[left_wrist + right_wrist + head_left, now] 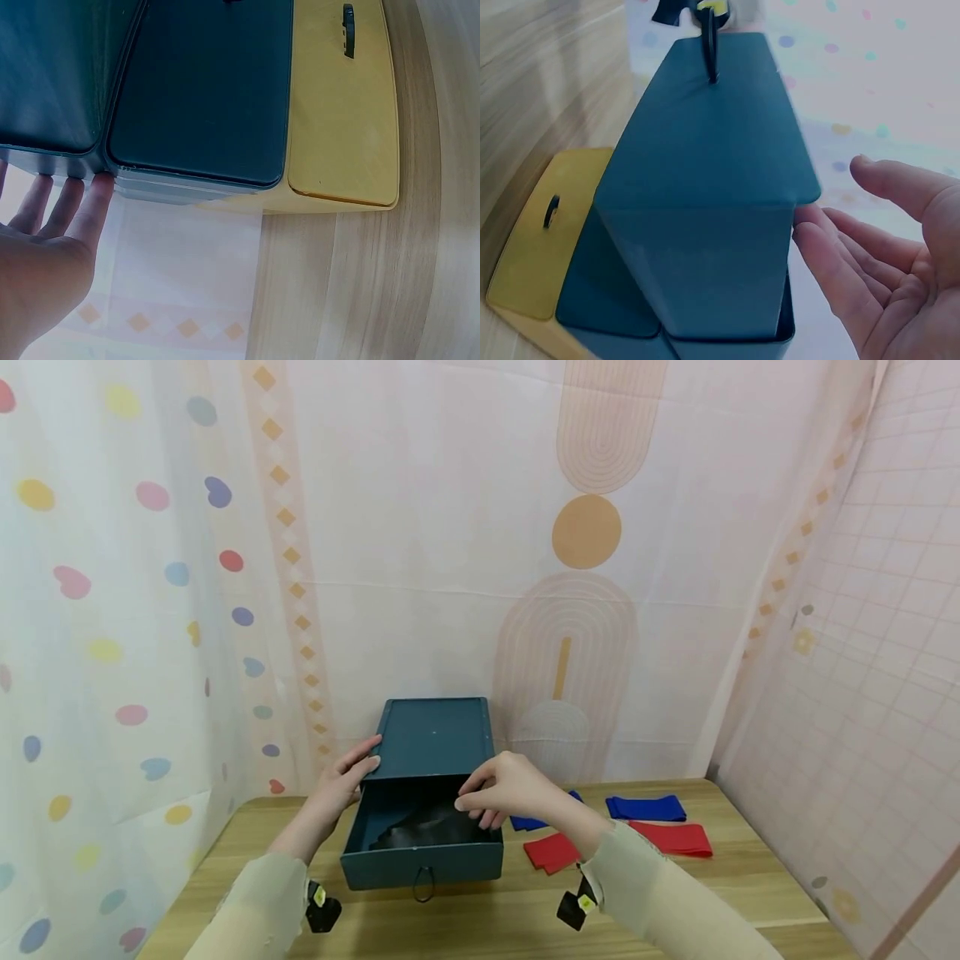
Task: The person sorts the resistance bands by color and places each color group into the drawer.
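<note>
A dark teal drawer cabinet (pixel 435 739) stands on the table with its top drawer (pixel 390 870) pulled out. Inside that drawer lies a black, shiny, crumpled piece of material (pixel 435 827). My left hand (pixel 337 792) rests against the cabinet's left side, and the left wrist view shows its straight fingertips touching the wall. Over the drawer's right wall is my right hand (pixel 506 789), its fingers loosely bent. In the right wrist view, this hand (pixel 885 262) has its thumb spread away and its fingertips beside the drawer's edge, with nothing visible between them.
Under the pulled-out drawer are a closed teal drawer (pixel 202 90) and a closed yellow one (pixel 345 112). Folded blue cloth strips (pixel 647 808) and red strips (pixel 675 839) lie right of the cabinet. A patterned curtain (pixel 420 568) hangs behind the wooden table (pixel 735 877).
</note>
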The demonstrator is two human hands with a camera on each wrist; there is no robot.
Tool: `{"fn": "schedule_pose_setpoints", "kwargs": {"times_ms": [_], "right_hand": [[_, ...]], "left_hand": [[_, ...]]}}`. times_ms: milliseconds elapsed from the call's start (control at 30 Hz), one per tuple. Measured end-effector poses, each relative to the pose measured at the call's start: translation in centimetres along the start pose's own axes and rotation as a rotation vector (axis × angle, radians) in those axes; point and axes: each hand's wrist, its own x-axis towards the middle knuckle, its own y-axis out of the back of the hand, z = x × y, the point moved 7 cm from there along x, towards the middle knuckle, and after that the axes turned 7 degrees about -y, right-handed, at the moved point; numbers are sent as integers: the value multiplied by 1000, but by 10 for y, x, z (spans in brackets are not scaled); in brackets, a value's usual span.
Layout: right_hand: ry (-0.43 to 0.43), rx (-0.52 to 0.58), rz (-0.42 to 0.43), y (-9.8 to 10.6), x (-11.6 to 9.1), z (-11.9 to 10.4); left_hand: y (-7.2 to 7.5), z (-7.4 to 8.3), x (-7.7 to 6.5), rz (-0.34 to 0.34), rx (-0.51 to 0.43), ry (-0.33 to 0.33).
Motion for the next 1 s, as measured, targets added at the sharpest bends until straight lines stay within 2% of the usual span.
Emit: {"fn": "schedule_pose_setpoints", "kwargs": {"times_ms": [400,600,933,1000], "right_hand": [[147,193,-33,-8,-44,-13],[123,318,-66,-27,-55,2],[86,451,-62,-67,-55,35],[81,470,-56,-72,-55,40]], "left_hand": [[4,-3,-1,-3,-35,-6],[5,-2,0,6,-35,-8],[5,-3,1,5,-40,3],[4,2,-2,6,-41,7]]}}
